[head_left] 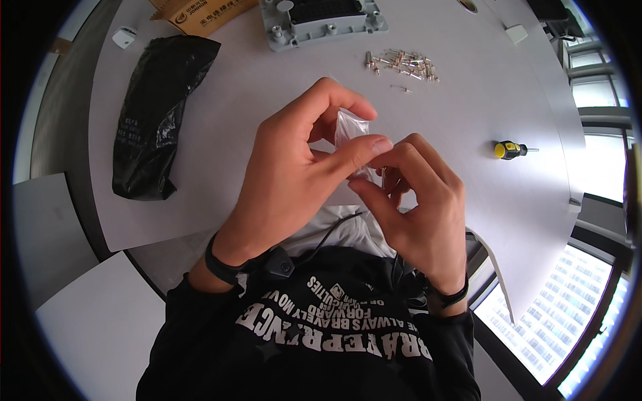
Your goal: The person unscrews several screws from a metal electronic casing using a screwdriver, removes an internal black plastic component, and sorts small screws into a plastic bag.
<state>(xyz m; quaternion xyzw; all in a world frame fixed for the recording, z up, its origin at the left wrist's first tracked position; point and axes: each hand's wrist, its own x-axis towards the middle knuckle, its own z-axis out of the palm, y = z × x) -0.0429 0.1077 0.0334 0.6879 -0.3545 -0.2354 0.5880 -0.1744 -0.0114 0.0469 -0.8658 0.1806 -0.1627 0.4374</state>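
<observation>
Above the near edge of the table, a small clear plastic bag [352, 125] is held up between my two hands. My left hand [284, 160] is closed on it, thumb across its front and index finger curled over the top. The fingers of my right hand [428, 200] pinch the bag's lower right part. A thin metallic sliver shows by these fingertips, too small to name. Beyond my hands lies a loose pile of metal screws [411, 65], with a single screw [402, 88] just in front of it. What the bag contains is hidden.
A grey housing [273, 39] with a black centre stands at the back, beside an orange-brown cardboard box [207, 19]. On the left lies a black plastic bag [150, 120]. A yellow and black screwdriver [512, 150] rests at right, near the table's curved edge [579, 160].
</observation>
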